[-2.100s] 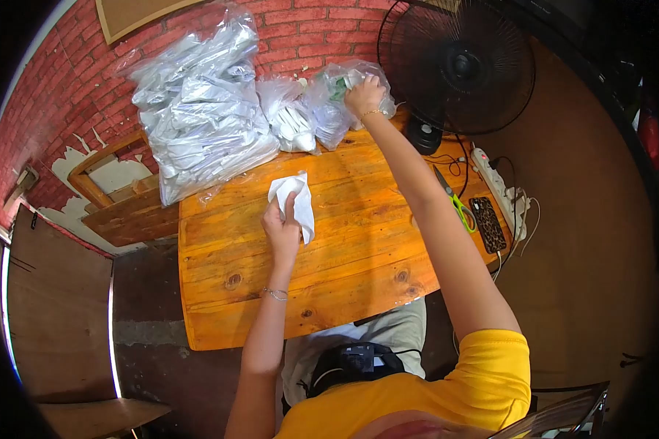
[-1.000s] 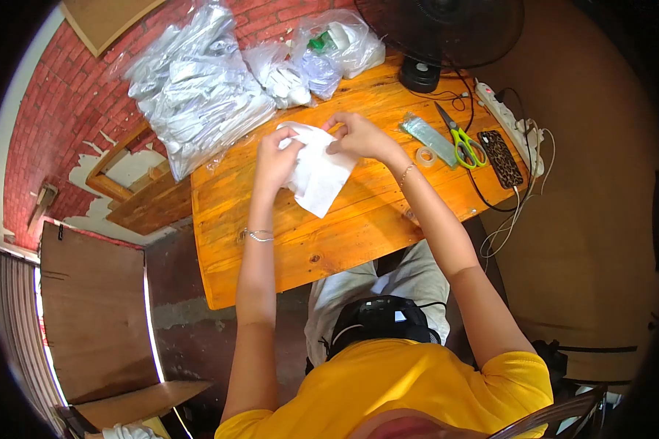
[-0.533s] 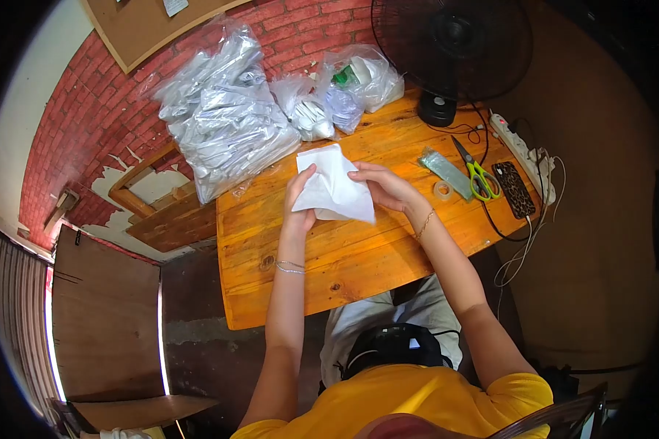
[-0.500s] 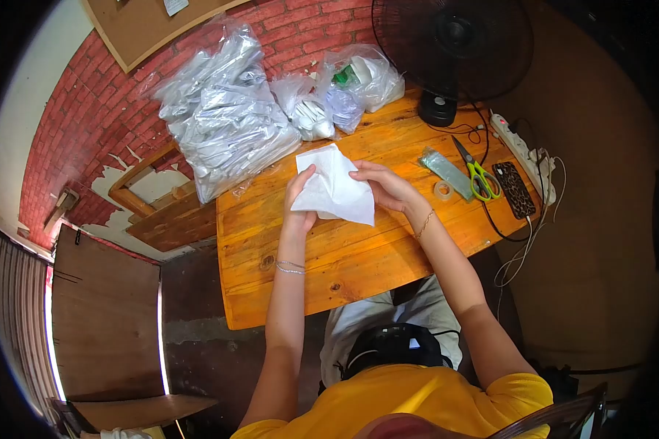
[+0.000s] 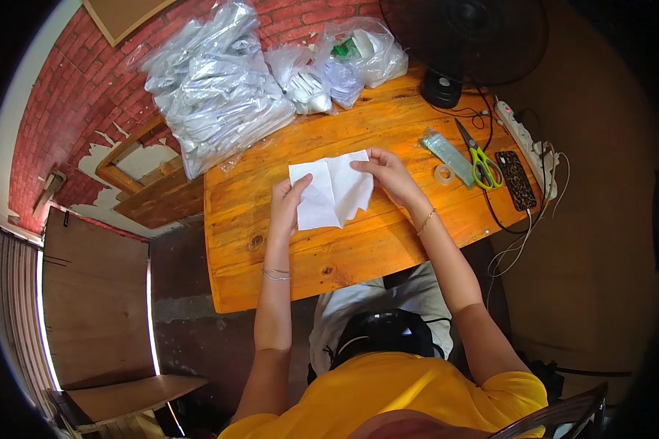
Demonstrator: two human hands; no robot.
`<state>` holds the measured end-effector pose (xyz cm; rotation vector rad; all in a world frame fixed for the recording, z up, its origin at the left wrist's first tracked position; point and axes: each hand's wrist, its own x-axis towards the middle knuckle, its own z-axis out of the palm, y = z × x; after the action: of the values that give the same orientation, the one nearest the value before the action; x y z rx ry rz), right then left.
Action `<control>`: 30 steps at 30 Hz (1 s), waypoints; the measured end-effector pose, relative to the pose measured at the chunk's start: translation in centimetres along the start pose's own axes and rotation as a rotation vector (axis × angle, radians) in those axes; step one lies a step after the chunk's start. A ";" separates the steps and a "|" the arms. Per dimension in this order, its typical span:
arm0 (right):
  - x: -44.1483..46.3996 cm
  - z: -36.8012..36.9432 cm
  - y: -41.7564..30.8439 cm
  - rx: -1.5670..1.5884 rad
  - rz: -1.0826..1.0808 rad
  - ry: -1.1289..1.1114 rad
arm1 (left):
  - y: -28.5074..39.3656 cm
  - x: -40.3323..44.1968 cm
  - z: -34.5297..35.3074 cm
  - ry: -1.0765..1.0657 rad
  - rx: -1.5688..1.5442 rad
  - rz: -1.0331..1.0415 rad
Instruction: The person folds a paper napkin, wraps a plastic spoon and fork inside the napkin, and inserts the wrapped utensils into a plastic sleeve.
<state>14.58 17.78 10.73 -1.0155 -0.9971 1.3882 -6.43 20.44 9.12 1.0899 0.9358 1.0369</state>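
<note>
A white sheet, like paper or tissue (image 5: 331,192), is spread above the wooden table (image 5: 271,274), with a crease down its middle. My left hand (image 5: 289,203) pinches its left side, thumb on top and fingers behind. At the upper right corner, my right hand (image 5: 386,174) grips the sheet between thumb and fingers. Whether anything lies under the sheet is hidden.
Along the back stand a large plastic bag of white items (image 5: 216,95), a small bag (image 5: 304,84) and a bag with something green (image 5: 366,51). At right are a fan (image 5: 441,88), scissors (image 5: 483,164), tape roll (image 5: 444,173), phone (image 5: 515,179) and power strip (image 5: 523,139).
My right hand came back from the bags and took hold of the sheet. Since half a second ago the sheet has been opened flatter, and my right hand has moved up to its corner.
</note>
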 end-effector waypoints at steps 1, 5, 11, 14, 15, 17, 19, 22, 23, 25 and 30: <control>0.3 -0.1 0.7 0.017 -0.033 -0.005 | -0.3 -0.1 -0.2 0.013 0.021 0.017; 0.5 -1.0 2.2 0.005 -0.134 0.014 | -0.8 -0.9 0.0 0.073 0.021 0.137; 0.0 0.6 1.7 -0.054 -0.115 0.083 | -2.1 -0.7 0.4 0.126 0.012 0.235; -0.2 1.2 1.7 -0.078 -0.143 0.114 | -2.6 -0.7 0.7 0.147 0.015 0.185; -0.1 1.2 2.0 -0.096 -0.171 0.128 | -2.8 -0.5 0.5 0.142 0.020 0.183; -0.1 1.3 2.4 -0.207 -0.253 0.176 | -3.3 -0.4 0.3 0.130 0.033 0.202; -0.2 1.4 2.6 -0.395 -0.361 0.240 | -3.3 -0.5 0.3 0.117 0.049 0.245; -0.9 2.2 1.8 -0.586 -0.410 0.352 | -3.5 -0.3 0.6 0.201 0.131 0.280; -1.0 2.3 1.8 -0.591 -0.419 0.355 | -3.6 -0.2 0.8 0.196 0.104 0.307; -1.0 2.4 1.6 -0.600 -0.440 0.361 | -2.5 -0.5 1.5 0.186 0.050 0.363; -1.7 2.8 0.5 -0.559 -0.400 0.366 | -1.7 -1.2 1.4 0.165 0.069 0.404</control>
<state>11.77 15.96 11.12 -1.3270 -1.2513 0.5714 -5.14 18.73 7.85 1.2981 0.9062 1.4511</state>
